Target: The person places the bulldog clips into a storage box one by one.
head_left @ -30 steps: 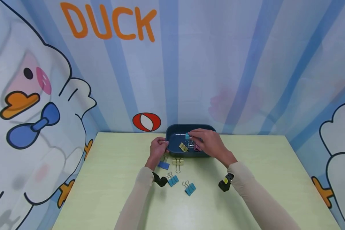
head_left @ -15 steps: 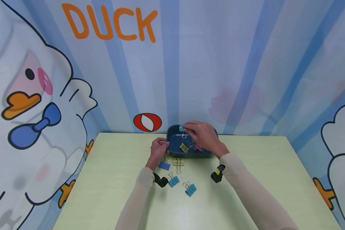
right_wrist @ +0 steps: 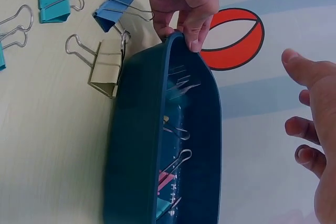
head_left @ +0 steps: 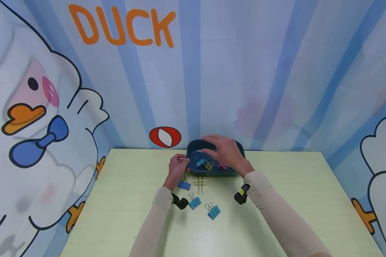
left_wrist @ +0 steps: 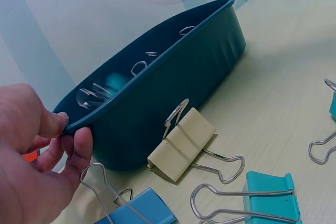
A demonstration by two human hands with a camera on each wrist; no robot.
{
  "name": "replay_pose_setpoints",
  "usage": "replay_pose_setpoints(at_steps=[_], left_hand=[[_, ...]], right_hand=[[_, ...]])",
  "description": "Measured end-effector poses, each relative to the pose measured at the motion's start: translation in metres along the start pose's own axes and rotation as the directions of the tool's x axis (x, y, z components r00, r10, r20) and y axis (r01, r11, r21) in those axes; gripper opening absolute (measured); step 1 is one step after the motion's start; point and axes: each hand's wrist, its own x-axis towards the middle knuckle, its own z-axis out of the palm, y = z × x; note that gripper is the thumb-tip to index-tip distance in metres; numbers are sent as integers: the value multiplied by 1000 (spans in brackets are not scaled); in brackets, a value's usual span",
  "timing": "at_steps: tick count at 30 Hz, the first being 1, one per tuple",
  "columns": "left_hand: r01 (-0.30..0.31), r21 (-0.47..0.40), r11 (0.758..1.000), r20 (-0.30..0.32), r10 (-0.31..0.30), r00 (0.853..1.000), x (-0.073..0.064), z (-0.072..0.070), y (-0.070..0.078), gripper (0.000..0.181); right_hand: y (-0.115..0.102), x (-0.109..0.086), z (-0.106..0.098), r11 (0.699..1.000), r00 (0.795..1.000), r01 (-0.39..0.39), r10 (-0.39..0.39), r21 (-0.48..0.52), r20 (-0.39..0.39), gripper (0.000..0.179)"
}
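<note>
My left hand (left_wrist: pixel 37 150) pinches the left rim of a dark blue tray (left_wrist: pixel 152 98), thumb on top and fingers beneath the edge. Above the tray my right hand (head_left: pixel 226 151) hovers with fingers spread and nothing in them, as the right wrist view also shows. Inside lie a teal binder clip (head_left: pixel 201 162), a yellow binder clip (head_left: pixel 208 165) and a pink binder clip (head_left: pixel 222 165). The teal one is blurred in both wrist views. More clips in the tray are partly hidden by its wall and my right hand.
In front of the tray on the pale table (head_left: pixel 115 200) lie a blue binder clip (head_left: pixel 184 185), a cream binder clip (head_left: pixel 200 181) and two teal binder clips (head_left: pixel 194 202). A printed duck curtain (head_left: pixel 212 71) rises behind the table.
My right hand has moved left over the tray and let go of the teal binder clip, which is now down in the tray beside the yellow one. The left hand has stayed at the rim.
</note>
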Motion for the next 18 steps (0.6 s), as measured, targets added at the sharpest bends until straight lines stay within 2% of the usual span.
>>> replay_pose_setpoints(at_steps=[9, 18], left_hand=[[16, 10, 1000, -6, -15, 1000, 0, 1, 2, 26], [26, 13, 1000, -5, -26, 1000, -1, 1, 3, 28]], right_hand=[[1, -4, -7, 999, 999, -45, 45, 26, 28, 52], [4, -19, -6, 1000, 999, -20, 20, 7, 34, 53]])
